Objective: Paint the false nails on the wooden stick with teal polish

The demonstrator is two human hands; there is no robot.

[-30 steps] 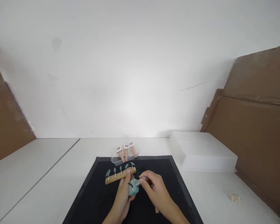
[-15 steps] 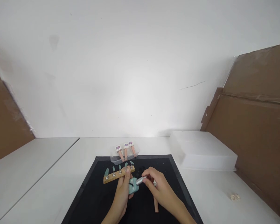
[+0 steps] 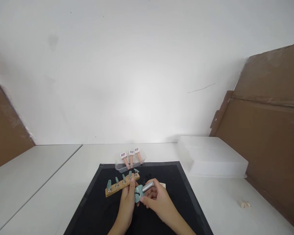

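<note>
My left hand (image 3: 127,199) is closed round a wooden strip (image 3: 114,190), its thumb on the near side. Several green, blade-like pieces (image 3: 109,184) stand along the strip on small metal fittings. Between my hands is a teal block (image 3: 138,193) with a black mark and a silver cylinder (image 3: 148,186) sticking out of it. My right hand (image 3: 158,200) is closed on this block, with its thumb on the lower edge and curled fingers behind the cylinder. Whether my left fingers also touch the block is hidden.
A clear plastic tray (image 3: 122,168) at the back of the black mat (image 3: 95,209) holds three pink-handled pieces (image 3: 131,158) with labelled white heads. A pale piece (image 3: 163,185) shows behind my right hand. At right are a white box (image 3: 213,156) and small cream rings (image 3: 245,204).
My right hand has shifted from the cylinder's tip to the block, its thumb now on the block's edge. The wooden strip has moved slightly left. The pink handle below my right hand is now hidden.
</note>
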